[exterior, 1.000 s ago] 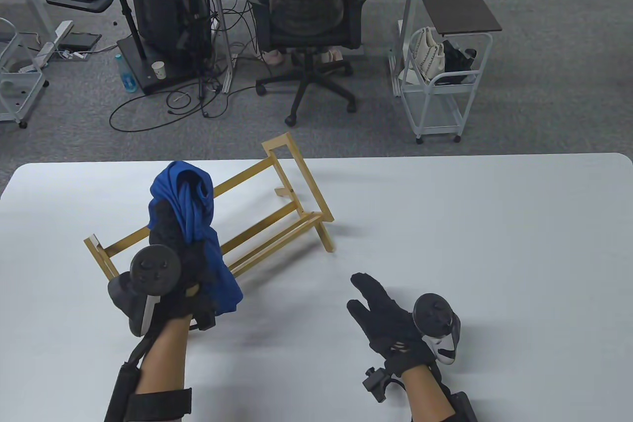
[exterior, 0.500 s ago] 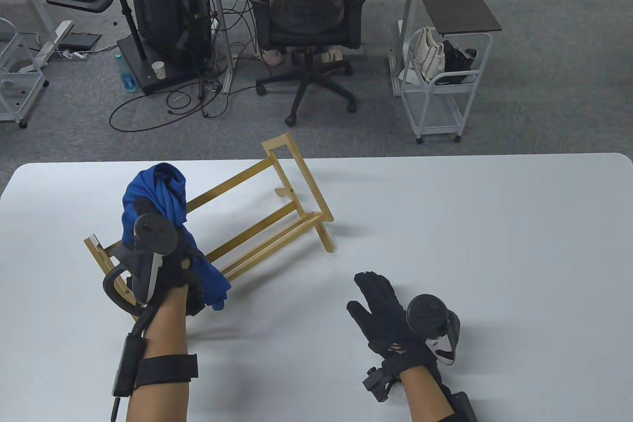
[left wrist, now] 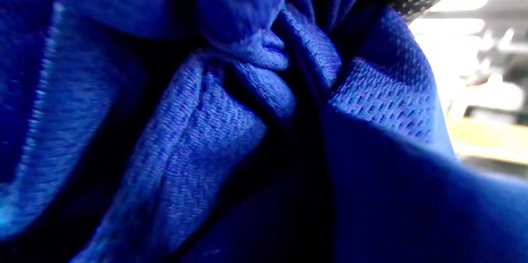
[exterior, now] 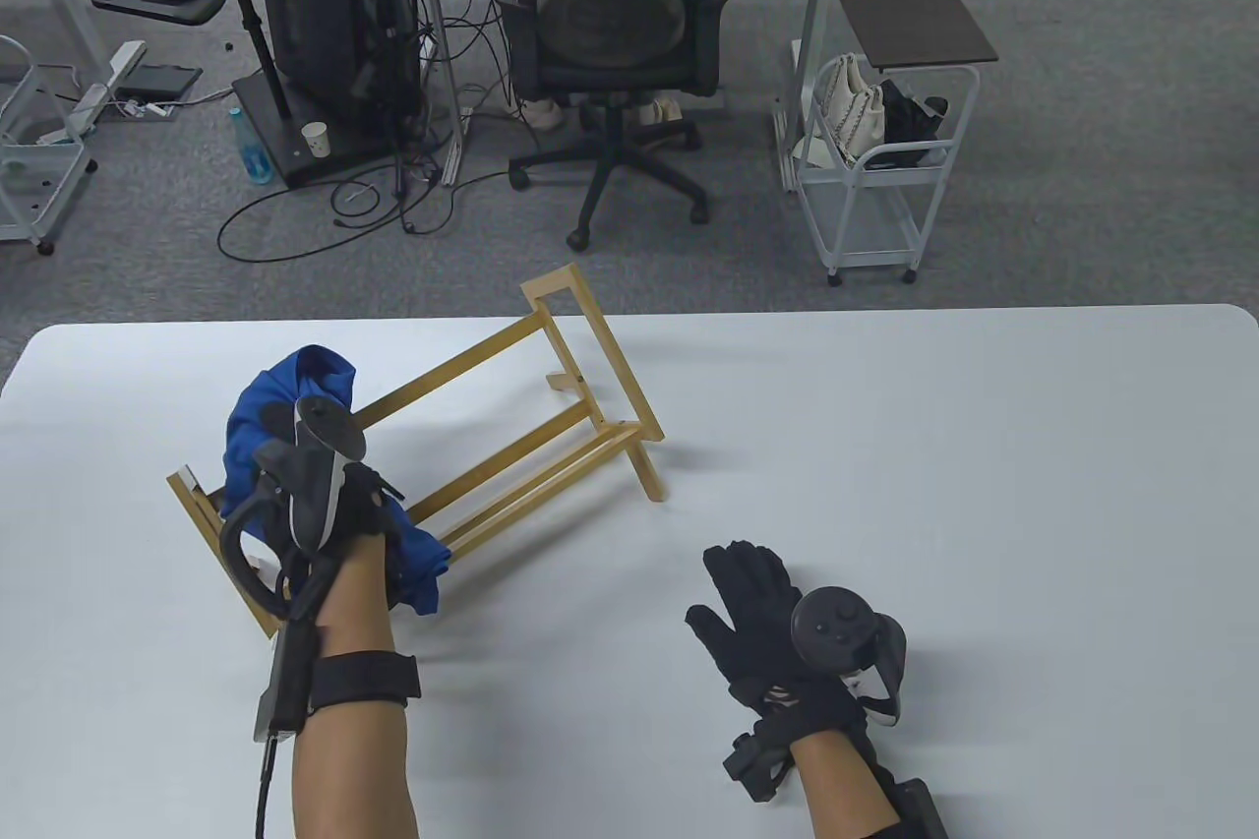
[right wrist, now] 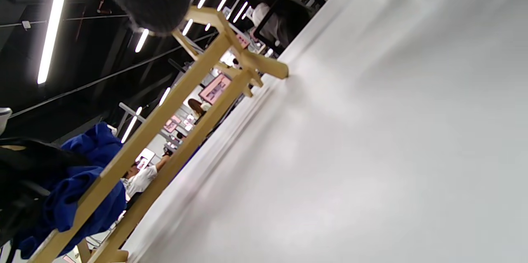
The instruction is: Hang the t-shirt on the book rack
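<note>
A blue t-shirt (exterior: pixel 258 406) is bunched in my left hand (exterior: pixel 325 495), which grips it over the left end of the wooden book rack (exterior: pixel 551 387). Part of the cloth hangs down at the rack's front rails (exterior: pixel 425 569). The shirt fills the left wrist view (left wrist: pixel 231 131). My right hand (exterior: pixel 757 618) rests flat and empty on the white table (exterior: pixel 934 446), fingers spread, to the right of the rack. In the right wrist view the rack (right wrist: pixel 165 123) shows with the blue shirt (right wrist: pixel 82 197) at its far end.
The rack stands at an angle on the table's left half. Beyond the table's far edge are an office chair (exterior: pixel 615 42), a white cart (exterior: pixel 875 180) and a computer stand (exterior: pixel 334 32) on the floor.
My left hand has moved left and down with the shirt, bringing it low onto the rack's left end. The right hand has shifted slightly left and stays flat on the table.
</note>
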`<action>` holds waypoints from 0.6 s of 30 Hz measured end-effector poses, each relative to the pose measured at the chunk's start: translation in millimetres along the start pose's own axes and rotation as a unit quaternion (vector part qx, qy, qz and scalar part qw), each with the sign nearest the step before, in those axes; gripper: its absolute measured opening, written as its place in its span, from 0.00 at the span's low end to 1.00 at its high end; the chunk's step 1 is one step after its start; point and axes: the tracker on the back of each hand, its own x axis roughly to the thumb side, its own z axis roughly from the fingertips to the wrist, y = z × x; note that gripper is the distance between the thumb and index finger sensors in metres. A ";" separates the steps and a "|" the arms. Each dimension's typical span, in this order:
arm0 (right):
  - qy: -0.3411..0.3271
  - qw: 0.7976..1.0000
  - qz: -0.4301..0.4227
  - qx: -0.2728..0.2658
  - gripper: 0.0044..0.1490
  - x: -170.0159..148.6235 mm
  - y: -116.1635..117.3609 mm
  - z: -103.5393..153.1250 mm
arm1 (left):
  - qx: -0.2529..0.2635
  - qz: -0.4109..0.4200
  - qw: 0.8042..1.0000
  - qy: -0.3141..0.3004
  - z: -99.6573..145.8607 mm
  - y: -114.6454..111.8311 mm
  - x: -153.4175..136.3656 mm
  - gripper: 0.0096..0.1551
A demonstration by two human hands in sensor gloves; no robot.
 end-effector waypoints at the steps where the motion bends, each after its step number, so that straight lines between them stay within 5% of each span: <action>1: 0.000 1.000 0.001 0.000 0.41 -0.1 -0.1 0.0 | -0.009 -0.008 1.000 0.004 -0.9 -0.7 0.9 0.46; 18: 0.005 1.000 0.010 0.004 0.41 -0.3 0.3 -0.7 | -0.037 -0.071 0.997 0.006 2.4 -14.8 7.4 0.47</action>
